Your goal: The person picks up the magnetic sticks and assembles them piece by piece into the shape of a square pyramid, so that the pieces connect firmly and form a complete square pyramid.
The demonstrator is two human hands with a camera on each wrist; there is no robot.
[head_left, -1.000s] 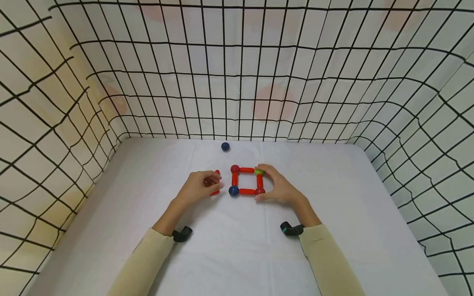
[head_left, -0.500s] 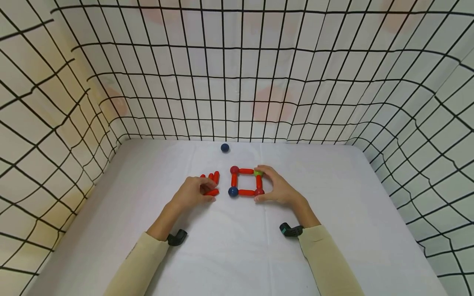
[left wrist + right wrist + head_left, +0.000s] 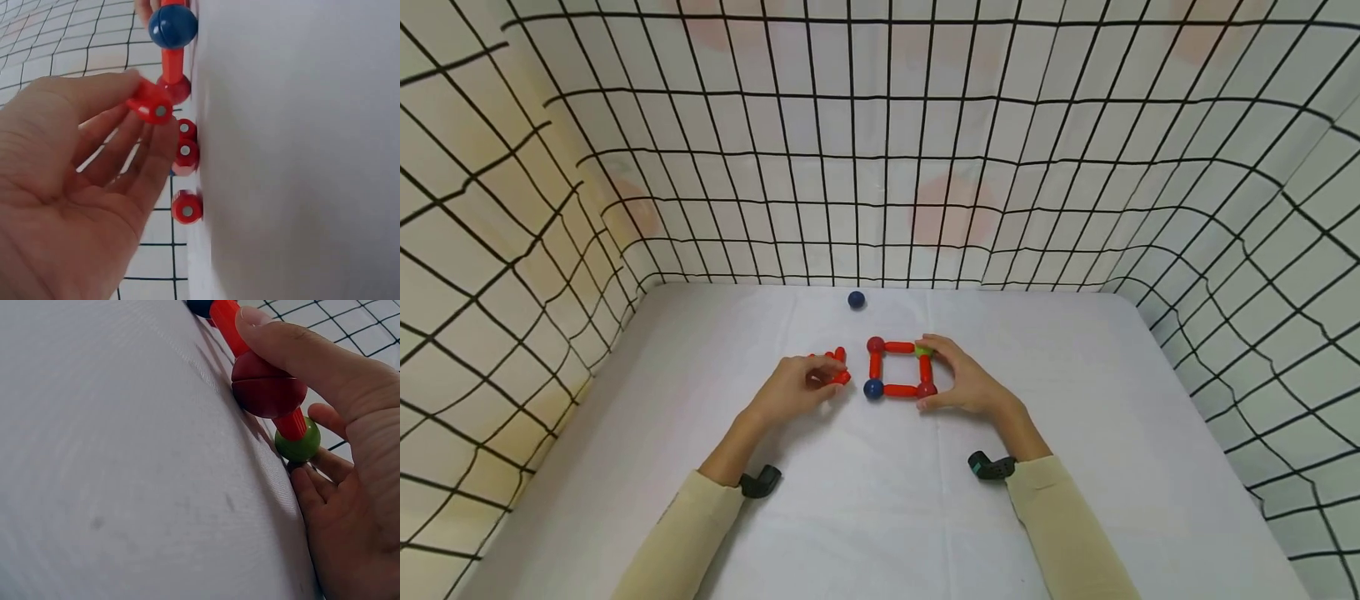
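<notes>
My left hand [image 3: 793, 385] pinches a red magnetic rod [image 3: 150, 107] between thumb and fingers, raised off the table, its metal tip showing in the left wrist view. Behind those fingers lie several loose red rods [image 3: 187, 207], partly hidden in the head view. To the right is a flat square of red rods [image 3: 900, 391] joined by corner balls: blue [image 3: 873, 389], red [image 3: 876, 344], green [image 3: 298, 440] and another red [image 3: 269, 385]. My right hand [image 3: 967, 381] holds the square's right side, thumb by the near red ball and fingers at the green one.
A spare dark blue ball [image 3: 856, 300] sits near the back of the white-covered table [image 3: 880, 500]. Black grid netting [image 3: 887, 200] rises along the back and both sides.
The left hand moved down and left to the loose rods, then slightly back right with a rod now lifted and angled in its fingers. The right hand and the square stayed put.
</notes>
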